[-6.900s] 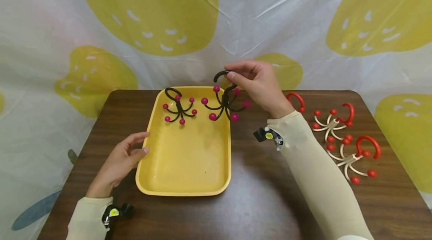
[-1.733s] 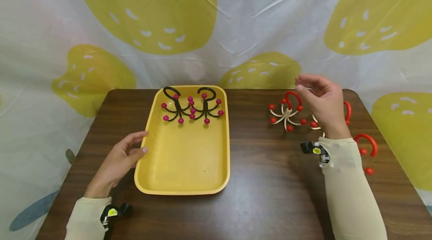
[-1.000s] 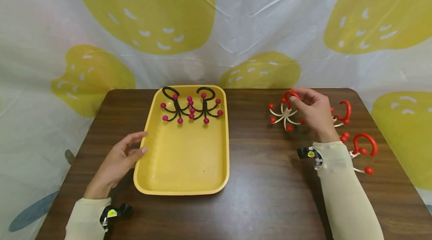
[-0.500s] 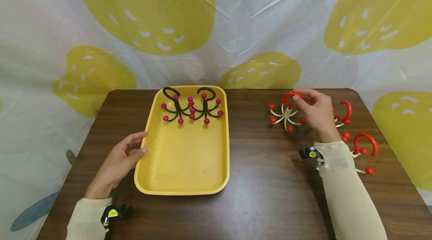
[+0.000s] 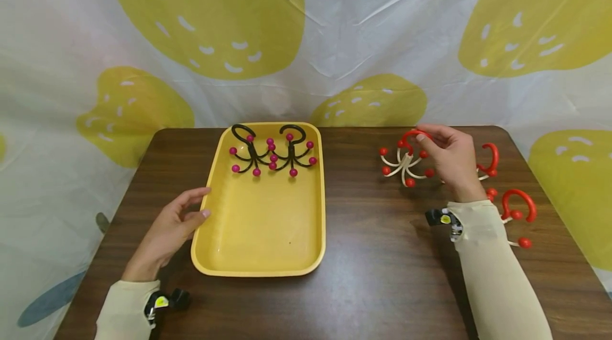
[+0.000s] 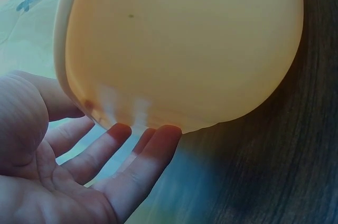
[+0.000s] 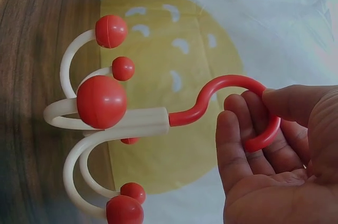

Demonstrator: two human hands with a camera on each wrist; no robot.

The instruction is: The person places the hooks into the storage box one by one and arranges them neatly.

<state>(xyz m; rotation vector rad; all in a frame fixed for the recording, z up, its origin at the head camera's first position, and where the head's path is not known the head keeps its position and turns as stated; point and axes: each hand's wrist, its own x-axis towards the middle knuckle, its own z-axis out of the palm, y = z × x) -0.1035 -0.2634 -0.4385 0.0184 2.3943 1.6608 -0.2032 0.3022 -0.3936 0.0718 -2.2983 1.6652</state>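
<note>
A yellow tray [image 5: 260, 234] lies mid-table, with two black hangers with pink balls [image 5: 272, 155] side by side at its far end. My left hand [image 5: 174, 220] rests relaxed against the tray's left rim, fingertips [image 6: 158, 134] touching the tray [image 6: 185, 44]. My right hand [image 5: 449, 156] is at the far right of the table. It holds a white hanger with red balls [image 5: 404, 164] by its red hook, fingers [image 7: 237, 145] curled through the hook of this hanger [image 7: 127, 123]. Whether the hanger still touches the table I cannot tell.
Two more red-and-white hangers [image 5: 485, 162] [image 5: 513, 210] lie on the brown table [image 5: 377, 271] behind and right of my right wrist. A white cloth with yellow shapes [image 5: 334, 37] hangs behind the table.
The second black hanger now lies in the tray. My right hand has moved right and closed its fingers round the red hook of the white hanger. The left hand has stayed put.
</note>
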